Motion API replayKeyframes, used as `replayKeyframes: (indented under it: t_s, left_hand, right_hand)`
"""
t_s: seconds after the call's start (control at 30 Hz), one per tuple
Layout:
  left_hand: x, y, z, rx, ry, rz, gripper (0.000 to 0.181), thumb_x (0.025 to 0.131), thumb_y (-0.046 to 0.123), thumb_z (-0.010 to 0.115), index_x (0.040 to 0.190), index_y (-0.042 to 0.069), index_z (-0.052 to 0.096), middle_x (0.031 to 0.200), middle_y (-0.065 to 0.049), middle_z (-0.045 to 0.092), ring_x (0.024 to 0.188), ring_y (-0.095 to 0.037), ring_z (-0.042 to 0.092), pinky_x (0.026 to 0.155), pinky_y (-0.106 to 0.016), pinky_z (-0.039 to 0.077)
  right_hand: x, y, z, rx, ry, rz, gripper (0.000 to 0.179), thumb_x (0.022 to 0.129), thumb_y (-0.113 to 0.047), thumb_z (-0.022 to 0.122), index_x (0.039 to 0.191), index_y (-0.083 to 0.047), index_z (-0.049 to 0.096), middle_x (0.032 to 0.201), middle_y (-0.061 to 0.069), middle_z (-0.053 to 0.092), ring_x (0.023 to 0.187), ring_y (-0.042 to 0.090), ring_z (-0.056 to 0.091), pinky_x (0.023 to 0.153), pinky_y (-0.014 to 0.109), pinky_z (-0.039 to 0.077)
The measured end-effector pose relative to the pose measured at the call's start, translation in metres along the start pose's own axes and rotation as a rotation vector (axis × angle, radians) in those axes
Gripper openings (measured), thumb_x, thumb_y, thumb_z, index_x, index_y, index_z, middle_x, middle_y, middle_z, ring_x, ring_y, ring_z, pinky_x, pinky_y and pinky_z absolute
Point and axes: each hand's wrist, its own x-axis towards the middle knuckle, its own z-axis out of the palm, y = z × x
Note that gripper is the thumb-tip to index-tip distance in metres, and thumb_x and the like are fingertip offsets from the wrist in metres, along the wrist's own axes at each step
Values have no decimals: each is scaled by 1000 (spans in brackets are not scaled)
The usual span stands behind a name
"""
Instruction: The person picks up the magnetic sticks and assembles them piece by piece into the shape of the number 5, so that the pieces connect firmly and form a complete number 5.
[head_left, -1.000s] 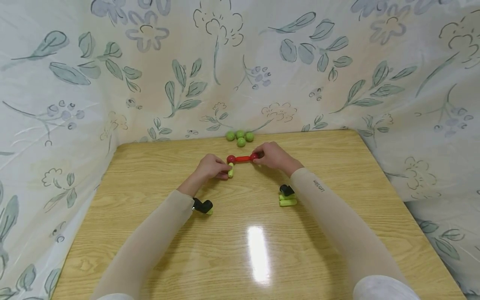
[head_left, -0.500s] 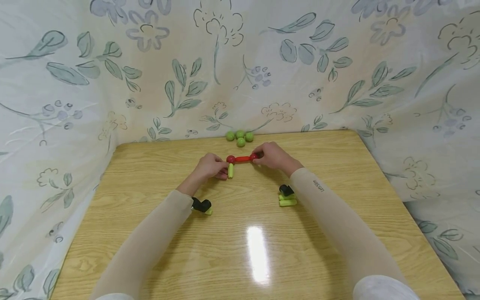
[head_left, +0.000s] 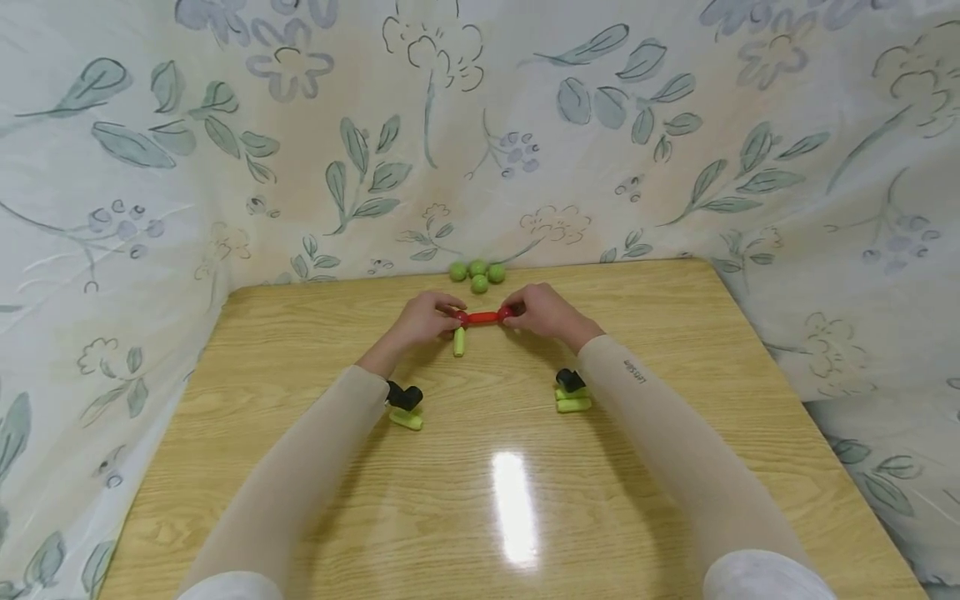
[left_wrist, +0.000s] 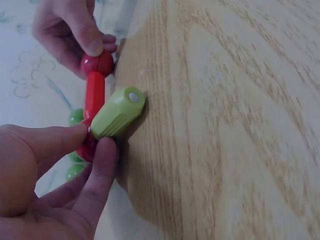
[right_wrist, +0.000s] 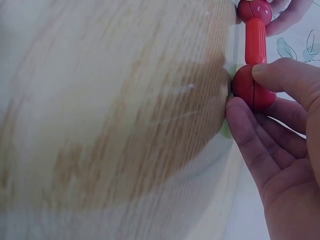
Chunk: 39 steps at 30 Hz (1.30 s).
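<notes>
A red rod joins two red balls near the far side of the wooden table. A light green rod points from the left ball towards the near side. My left hand holds that left red ball between thumb and fingers, right beside where the green rod meets it. At the other end, my right hand pinches the right red ball with thumb and fingertips. Fingers partly cover both balls.
Several green balls sit together at the table's back edge, against a floral cloth. One loose green rod lies near my left wrist, and two green rods near my right, each beneath a black wrist device in view.
My left hand has left the middle of the green rod and moved up and slightly right onto the left red ball. My right hand keeps its hold on the right ball.
</notes>
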Motion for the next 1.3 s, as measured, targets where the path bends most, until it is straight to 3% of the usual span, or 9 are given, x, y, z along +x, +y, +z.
replayKeyframes:
  t_s: [0.23, 0.5, 1.07, 1.3]
  left_hand:
    - [4, -3, 3, -67, -5, -17, 31, 103, -2, 71, 134, -4, 72, 126, -24, 69, 90, -24, 75, 78, -31, 64]
    - [3, -4, 1, -13, -1, -24, 32, 106, 3, 69, 137, 0, 73, 130, -20, 70, 96, -22, 74, 80, -29, 63]
    - [8, -11, -1, -101, -14, -19, 31, 106, 3, 70, 136, -2, 72, 133, -20, 69, 108, -28, 72, 86, -32, 63]
    - [10, -15, -1, -107, -12, -28, 31, 106, 4, 70, 137, -1, 73, 135, -20, 69, 106, -27, 73, 86, -32, 63]
  right_hand:
    - [1, 0, 1, 20, -2, 19, 27, 100, -17, 81, 125, -5, 80, 110, 7, 77, 99, 22, 67, 91, 38, 57]
    - [3, 0, 1, 23, -11, 20, 28, 101, -17, 80, 126, -4, 79, 113, 8, 77, 101, 22, 68, 91, 38, 58]
    - [4, 2, 1, 40, -9, 57, 33, 101, -17, 80, 132, -4, 77, 117, 10, 76, 104, 23, 68, 94, 38, 57]
    - [3, 1, 0, 78, -2, 77, 35, 101, -19, 80, 133, -5, 76, 115, 9, 75, 101, 24, 65, 89, 38, 56]
